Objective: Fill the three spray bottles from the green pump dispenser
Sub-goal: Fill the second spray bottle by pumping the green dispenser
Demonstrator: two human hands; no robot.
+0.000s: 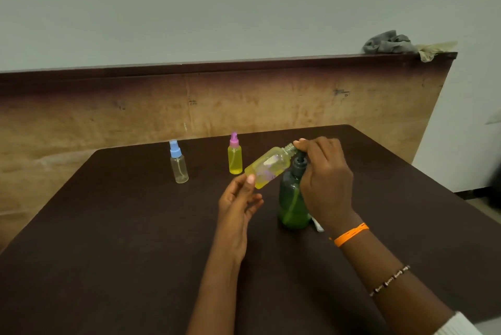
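Observation:
My left hand (238, 199) holds an uncapped spray bottle (271, 166), tilted, with yellow liquid inside; its threaded neck points up-right at the pump spout. My right hand (325, 177) curls over the dark pump head of the green pump dispenser (294, 199), which stands upright on the table and is partly hidden by that hand. A purple shape shows through the held bottle; what it is I cannot tell. A pink-capped spray bottle (235, 158) full of yellow liquid stands behind. A blue-capped spray bottle (179, 163), clear and nearly empty, stands to the left.
All of this is on a dark brown table (135, 253). A worn wooden board (271, 101) rises behind it, with a grey cloth (387, 43) on its top edge. A small white object (318, 224) lies beside the dispenser's base, under my right wrist.

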